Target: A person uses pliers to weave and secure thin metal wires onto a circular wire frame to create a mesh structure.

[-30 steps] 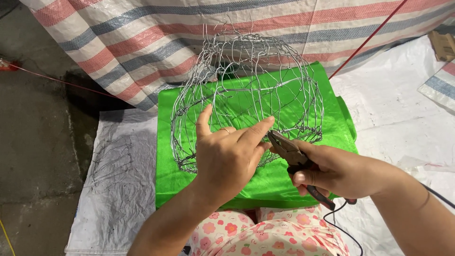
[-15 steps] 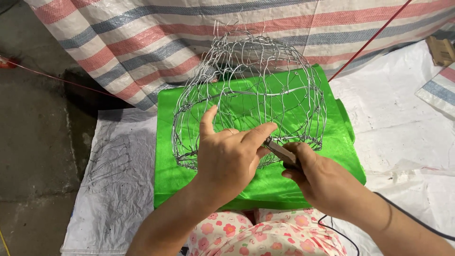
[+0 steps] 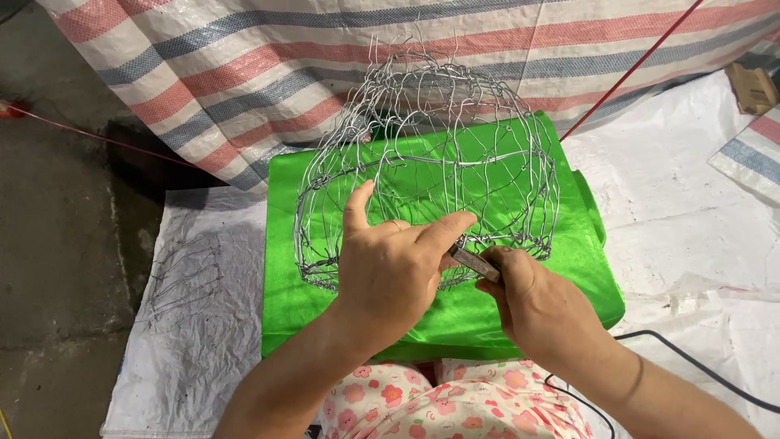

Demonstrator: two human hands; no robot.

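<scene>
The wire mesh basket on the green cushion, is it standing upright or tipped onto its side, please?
Tipped: the wire mesh basket lies on the green cushion, its hollow facing the camera, steadied by the left hand.

Since a second ago the right hand (image 3: 532,297) has slid forward along the pliers (image 3: 474,262), so the handles that stuck out behind the palm are now hidden and only the jaws show at the left hand's (image 3: 390,272) thumb tip; the wire basket frame (image 3: 431,162) has tipped slightly rightward
</scene>
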